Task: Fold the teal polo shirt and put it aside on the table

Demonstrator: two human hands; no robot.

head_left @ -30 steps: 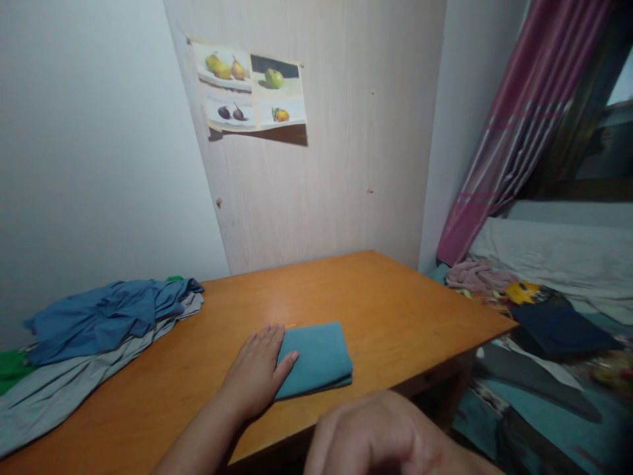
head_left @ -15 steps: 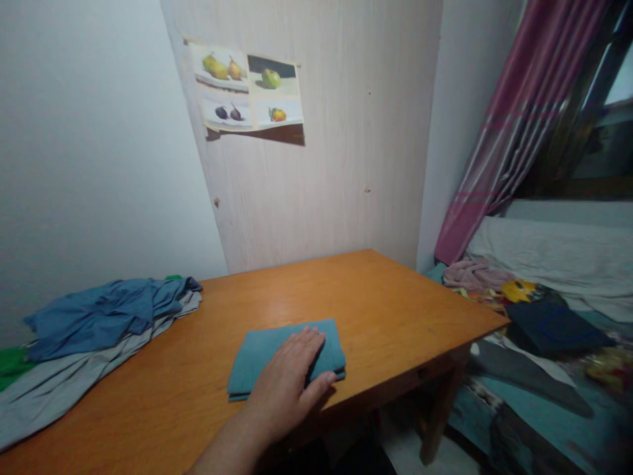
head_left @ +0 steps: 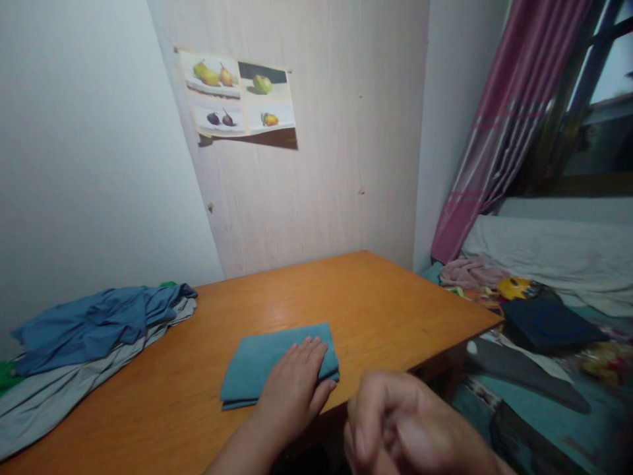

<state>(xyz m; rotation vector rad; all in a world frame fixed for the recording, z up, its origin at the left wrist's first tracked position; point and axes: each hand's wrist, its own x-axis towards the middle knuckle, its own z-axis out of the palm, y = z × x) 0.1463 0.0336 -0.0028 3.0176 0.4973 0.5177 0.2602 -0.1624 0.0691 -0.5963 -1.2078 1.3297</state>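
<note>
A folded teal cloth (head_left: 257, 363) lies flat near the front edge of the wooden table (head_left: 316, 284). My left hand (head_left: 299, 376) rests palm down on its right part, fingers stretched out and thumb over the near right corner. At the lower right, my right hand (head_left: 405, 422) is in the air in front of the table edge. Its fingers are curled into a loose fist, slightly blurred, and no object shows in them. The folded cloth's layers are visible along its near and right edges.
A heap of clothes lies on the table's left side: a blue garment (head_left: 99, 323) over a grey one (head_left: 74, 389), with green cloth (head_left: 10, 376) at the edge. Right of the table stands a bed with a dark blue item (head_left: 548, 323) and other things. A fruit poster (head_left: 240, 95) hangs behind.
My right hand has come into view at the lower right, with fingers curled. My left hand stays on the folded cloth. The whole view has shifted slightly.
</note>
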